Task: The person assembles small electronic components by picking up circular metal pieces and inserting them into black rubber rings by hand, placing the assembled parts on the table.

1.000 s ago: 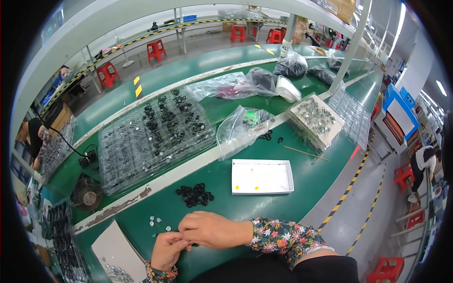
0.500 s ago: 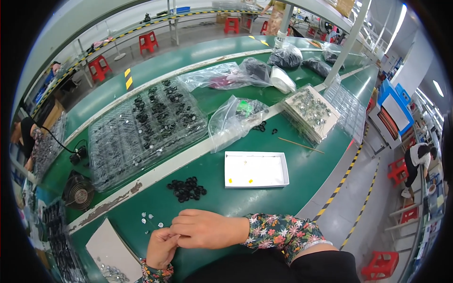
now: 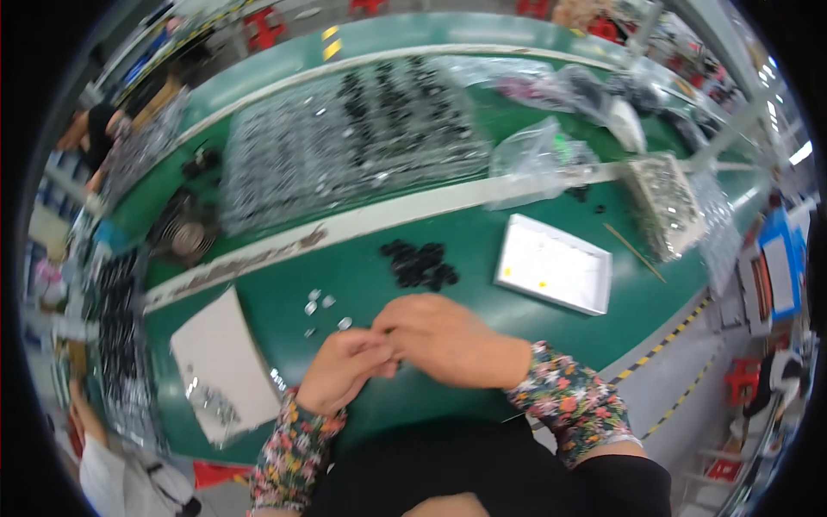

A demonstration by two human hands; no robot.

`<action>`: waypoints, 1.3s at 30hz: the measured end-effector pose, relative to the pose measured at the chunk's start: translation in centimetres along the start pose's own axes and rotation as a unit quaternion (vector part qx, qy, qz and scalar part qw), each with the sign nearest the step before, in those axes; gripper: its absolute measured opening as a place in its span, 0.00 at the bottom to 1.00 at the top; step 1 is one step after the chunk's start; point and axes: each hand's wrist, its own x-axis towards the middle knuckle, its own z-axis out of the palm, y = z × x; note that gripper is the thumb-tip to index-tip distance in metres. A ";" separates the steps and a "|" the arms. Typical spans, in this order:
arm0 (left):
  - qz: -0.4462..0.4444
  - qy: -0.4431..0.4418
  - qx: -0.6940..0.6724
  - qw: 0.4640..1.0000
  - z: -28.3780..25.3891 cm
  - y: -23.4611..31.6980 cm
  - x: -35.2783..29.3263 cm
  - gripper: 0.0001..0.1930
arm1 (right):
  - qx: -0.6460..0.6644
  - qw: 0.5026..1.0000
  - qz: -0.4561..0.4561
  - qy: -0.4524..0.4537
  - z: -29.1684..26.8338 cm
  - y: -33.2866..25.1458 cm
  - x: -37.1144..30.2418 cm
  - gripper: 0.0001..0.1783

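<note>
The left hand [image 3: 345, 369] and right hand [image 3: 452, 340] are meeting in closed pinches; what they're holding, I cannot tell. Black pieces [image 3: 419, 264] at their one o'clock and silvery pieces [image 3: 311, 308] at ten are apparently lying unworked; finished work isn't showing clearly.

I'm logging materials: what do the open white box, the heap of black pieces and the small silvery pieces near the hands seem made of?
Open white box: probably smooth cardboard, judging by its thin, flat walls.
Black pieces: perhaps rubber or plastic; uniformly dark, but blur hides the finish.
Silvery pieces: possibly shiny metal, given bright glints; too small to confirm.
</note>
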 end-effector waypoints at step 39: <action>0.052 0.006 0.009 0.999 0.3 -0.5 -0.4 0.09 | 0.118 0.990 0.074 -0.003 -0.6 -0.1 0.1 0.09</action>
